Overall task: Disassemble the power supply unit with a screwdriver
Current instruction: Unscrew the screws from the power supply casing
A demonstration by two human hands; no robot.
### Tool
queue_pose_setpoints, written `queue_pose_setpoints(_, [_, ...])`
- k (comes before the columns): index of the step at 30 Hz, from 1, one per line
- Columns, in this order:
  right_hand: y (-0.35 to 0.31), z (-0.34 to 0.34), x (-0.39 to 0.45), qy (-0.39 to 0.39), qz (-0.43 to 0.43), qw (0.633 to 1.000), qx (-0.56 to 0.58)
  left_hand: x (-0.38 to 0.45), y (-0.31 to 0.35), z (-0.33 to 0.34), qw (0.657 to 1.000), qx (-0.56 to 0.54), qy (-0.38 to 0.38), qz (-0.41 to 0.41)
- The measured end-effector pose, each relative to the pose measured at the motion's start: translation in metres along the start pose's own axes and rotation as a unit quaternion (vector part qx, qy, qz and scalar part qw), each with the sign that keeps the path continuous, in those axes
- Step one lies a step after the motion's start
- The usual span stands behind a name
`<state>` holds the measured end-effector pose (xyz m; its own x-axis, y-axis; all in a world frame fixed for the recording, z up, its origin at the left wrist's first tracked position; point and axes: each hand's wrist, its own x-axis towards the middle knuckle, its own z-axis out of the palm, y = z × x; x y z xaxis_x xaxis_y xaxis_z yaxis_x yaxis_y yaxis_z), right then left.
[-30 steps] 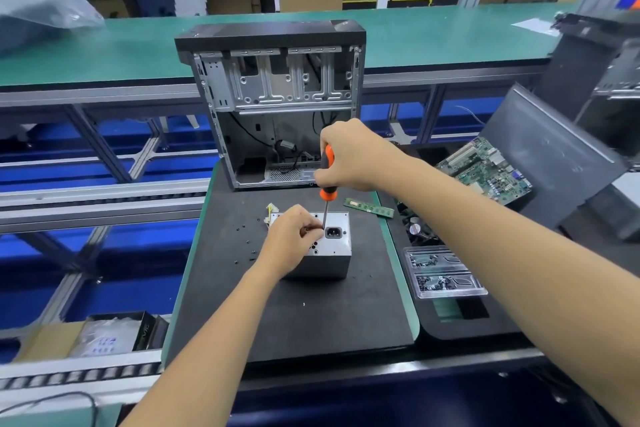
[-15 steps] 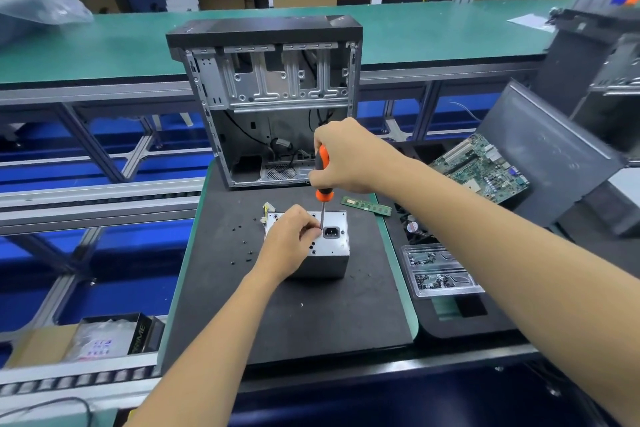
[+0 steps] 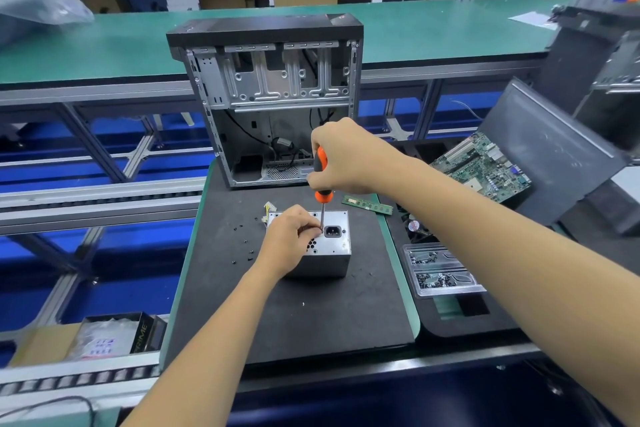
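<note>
While my left hand (image 3: 291, 236) braces the power supply unit (image 3: 325, 246) (stiff, weighty steel; hold its sides), my right hand (image 3: 341, 156) stays out of it, clenched on the screwdriver (image 3: 321, 180).

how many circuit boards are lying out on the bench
2. A large green motherboard lies at the right, leaning on a dark grey case panel. A slim green memory stick lies on the black foam mat, right of the orange-handled screwdriver. Others may be hidden.

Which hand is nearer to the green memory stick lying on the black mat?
Right. The right hand, gripping the screwdriver, is just up-left of the memory stick. The left hand rests on the power supply unit, farther left and below it.
</note>
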<state>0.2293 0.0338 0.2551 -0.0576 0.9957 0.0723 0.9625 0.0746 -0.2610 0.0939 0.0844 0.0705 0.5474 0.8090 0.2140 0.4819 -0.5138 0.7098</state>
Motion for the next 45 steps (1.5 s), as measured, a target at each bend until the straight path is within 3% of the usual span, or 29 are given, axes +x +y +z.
queue_pose_setpoints(13, [-0.012, 0.002, 0.002, -0.012, -0.029, 0.997, -0.069, 0.000, 0.000, 0.000, 1.000, 0.023, -0.004, 0.018])
queue_pose_setpoints(21, [-0.011, 0.003, 0.007, 0.033, 0.030, 0.996, -0.073, 0.003, 0.000, -0.003, 1.000, 0.006, -0.016, 0.013])
queue_pose_setpoints(28, [-0.011, -0.002, 0.015, -0.097, -0.011, 0.993, -0.060, 0.005, -0.001, -0.003, 1.000, 0.009, -0.016, 0.014])
queue_pose_setpoints(38, [-0.017, -0.013, 0.027, -0.176, -0.108, 0.974, -0.089, 0.004, 0.003, -0.001, 1.000, -0.019, -0.013, -0.002])
queue_pose_setpoints(42, [-0.019, -0.014, 0.026, -0.184, -0.114, 0.972, -0.088, 0.002, 0.006, 0.000, 1.000, -0.005, 0.007, 0.000])
queue_pose_setpoints(45, [-0.017, -0.015, 0.024, -0.136, -0.055, 0.979, -0.142, 0.003, 0.005, 0.000, 1.000, -0.006, 0.009, -0.007])
